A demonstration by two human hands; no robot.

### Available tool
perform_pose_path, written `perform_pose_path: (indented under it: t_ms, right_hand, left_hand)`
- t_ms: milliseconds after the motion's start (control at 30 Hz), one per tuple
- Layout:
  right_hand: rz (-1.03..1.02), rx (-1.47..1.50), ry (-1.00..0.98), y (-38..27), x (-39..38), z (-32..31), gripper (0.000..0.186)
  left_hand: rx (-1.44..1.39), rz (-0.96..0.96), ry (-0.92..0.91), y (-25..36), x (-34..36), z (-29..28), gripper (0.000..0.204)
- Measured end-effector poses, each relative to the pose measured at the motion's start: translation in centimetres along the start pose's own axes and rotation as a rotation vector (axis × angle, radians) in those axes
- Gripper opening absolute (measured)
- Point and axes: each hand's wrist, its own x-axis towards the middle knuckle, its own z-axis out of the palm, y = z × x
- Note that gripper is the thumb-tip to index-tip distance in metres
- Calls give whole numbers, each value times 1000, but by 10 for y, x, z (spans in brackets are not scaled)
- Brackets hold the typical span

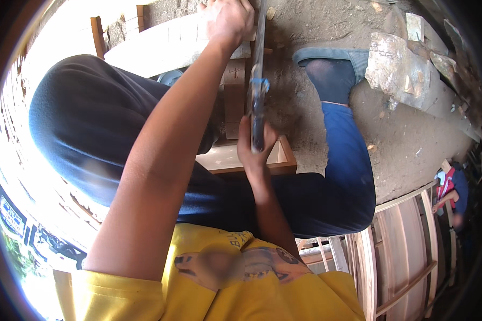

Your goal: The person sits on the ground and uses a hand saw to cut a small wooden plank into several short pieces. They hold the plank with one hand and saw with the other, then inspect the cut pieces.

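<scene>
My right hand [257,140] is closed round the dark handle of a long metal tool [260,53], seen edge-on like a saw, with a blue tie near its handle. Higher up, my left hand [229,21] grips the top of a wooden piece [234,93] just left of the blade, its fingertips partly hidden. A pale slatted board [155,35] lies left of that hand. Below the wooden piece, beside my right hand, is an open wooden box [285,155].
My legs are bent either side, one sandalled foot [332,69] on the dirt ground [396,144]. Broken pale pieces [393,61] lie at upper right. Wooden frames [401,251] stand at lower right, where another person [449,190] in red and dark clothing is at the edge.
</scene>
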Motion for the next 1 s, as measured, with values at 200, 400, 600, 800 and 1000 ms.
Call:
perform_pose_path:
  t_ms: [200, 400, 600, 800, 1000]
  right_hand:
    - [-84, 2, 67, 8, -35, -3, 22]
    - [-88, -46, -8, 18, -5, 4, 25]
    - [20, -16, -78, 12, 7, -20, 3]
    - [-46, 27, 10, 16, -34, -14, 8]
    - [100, 80, -9, -4, 18, -12, 15]
  left_hand:
    - [11, 8, 60, -3, 3, 3, 34]
    - [-5, -42, 20, -8, -4, 8, 34]
    - [15, -8, 36, -2, 5, 5, 34]
    - [18, -38, 14, -13, 10, 11, 34]
    - [121, -6, -23, 0, 0, 0, 35]
